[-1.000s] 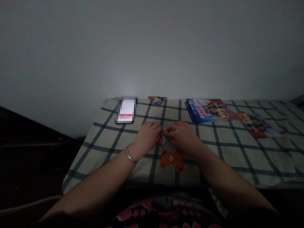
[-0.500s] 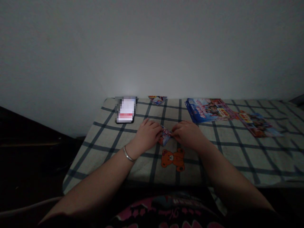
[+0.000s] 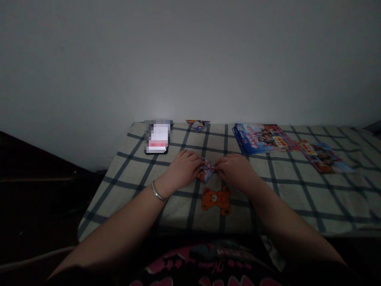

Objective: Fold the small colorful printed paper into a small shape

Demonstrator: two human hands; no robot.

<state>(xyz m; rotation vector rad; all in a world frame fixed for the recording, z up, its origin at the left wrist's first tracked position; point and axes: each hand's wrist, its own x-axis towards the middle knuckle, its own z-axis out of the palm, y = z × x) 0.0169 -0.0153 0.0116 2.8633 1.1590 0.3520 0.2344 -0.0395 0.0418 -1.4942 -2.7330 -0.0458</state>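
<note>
Between my hands, a small folded piece of printed paper [image 3: 206, 173] lies on the checked tablecloth, red, white and blue with a pointed lower end. My left hand [image 3: 185, 170], with a silver bangle at its wrist, has its fingers closed on the paper's left edge. At the paper's right corner, my right hand [image 3: 233, 171] pinches it with thumb and fingers. The fingertips are partly hidden behind the hands. Just below the paper is an orange bear picture [image 3: 216, 200] on the cloth.
A phone [image 3: 158, 138] with a lit, blurred screen lies at the back left. Near the wall rests a folded paper triangle [image 3: 197, 125]. A stack of printed flyers [image 3: 258, 138] sits at the back right, with another flyer [image 3: 326, 157] beside it. The tablecloth [image 3: 119, 190] covers the table.
Both hands stay on the folded paper in nearly the same place, with only a slight shift of the fingers. Nothing else on the table has visibly moved.
</note>
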